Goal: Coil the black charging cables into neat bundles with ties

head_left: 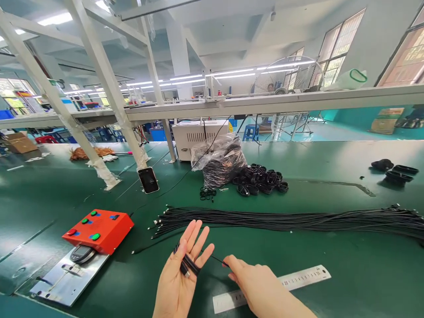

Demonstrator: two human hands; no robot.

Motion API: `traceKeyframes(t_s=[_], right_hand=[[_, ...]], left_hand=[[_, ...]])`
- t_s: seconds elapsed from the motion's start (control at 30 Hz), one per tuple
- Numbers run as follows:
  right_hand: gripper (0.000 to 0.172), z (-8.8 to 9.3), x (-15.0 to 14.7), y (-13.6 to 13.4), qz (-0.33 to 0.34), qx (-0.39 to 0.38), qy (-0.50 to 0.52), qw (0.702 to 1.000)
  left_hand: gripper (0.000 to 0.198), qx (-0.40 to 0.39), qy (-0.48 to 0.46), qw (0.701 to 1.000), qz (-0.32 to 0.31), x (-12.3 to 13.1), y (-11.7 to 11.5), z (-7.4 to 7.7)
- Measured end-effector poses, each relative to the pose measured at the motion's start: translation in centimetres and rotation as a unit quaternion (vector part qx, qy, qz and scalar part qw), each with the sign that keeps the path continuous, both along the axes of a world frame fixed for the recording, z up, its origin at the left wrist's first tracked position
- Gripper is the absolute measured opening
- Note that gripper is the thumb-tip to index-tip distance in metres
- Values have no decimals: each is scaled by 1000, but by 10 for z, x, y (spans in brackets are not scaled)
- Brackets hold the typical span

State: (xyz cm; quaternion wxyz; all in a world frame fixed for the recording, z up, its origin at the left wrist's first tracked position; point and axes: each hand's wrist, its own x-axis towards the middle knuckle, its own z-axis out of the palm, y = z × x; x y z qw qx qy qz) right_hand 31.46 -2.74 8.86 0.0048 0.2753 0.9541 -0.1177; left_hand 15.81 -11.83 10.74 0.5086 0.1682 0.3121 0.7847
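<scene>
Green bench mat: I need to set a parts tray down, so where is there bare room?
Bare green mat lies right of the steel ruler, below the black cable bundle, and also left of the red box. It is crowded around the black rings and plastic bag.

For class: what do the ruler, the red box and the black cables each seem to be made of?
The ruler looks like brushed steel: pale metallic sheen, etched scale. The red box seems painted sheet metal, though plastic is possible: crisp folded edges. The black cables look plastic-sheathed: matte, flexible strands with small metal-looking tips.
</scene>
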Motion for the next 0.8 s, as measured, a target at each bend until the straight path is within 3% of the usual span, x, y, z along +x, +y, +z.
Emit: traceKeyframes(t_s=[0.17, 0.33, 0.47, 0.67, 0.73, 0.8], right_hand=[[16, 7, 9, -6, 61, 97, -32, 993], [17, 33, 14, -6, 170, 113, 3, 979], [9, 53, 9, 16, 201, 95, 73, 972], [18, 54, 6, 53, 114, 10, 190, 975], [21, 47, 9, 56, 97, -55, 216, 970], [21, 39, 13, 54, 78, -106, 208, 969]], left_hand=[[30, -75, 5, 992, 98, 3, 13, -8], [24, -143, 11, 985, 94, 11, 21, -20], [22, -188, 23, 981, -45, 27, 16, -22], [41, -177, -15, 940, -290, 32, 0, -9], [46, -175, -39, 928, -326, 29, -4, -3], [45, -176, -59, 928, -322, 25, -9, -2]])
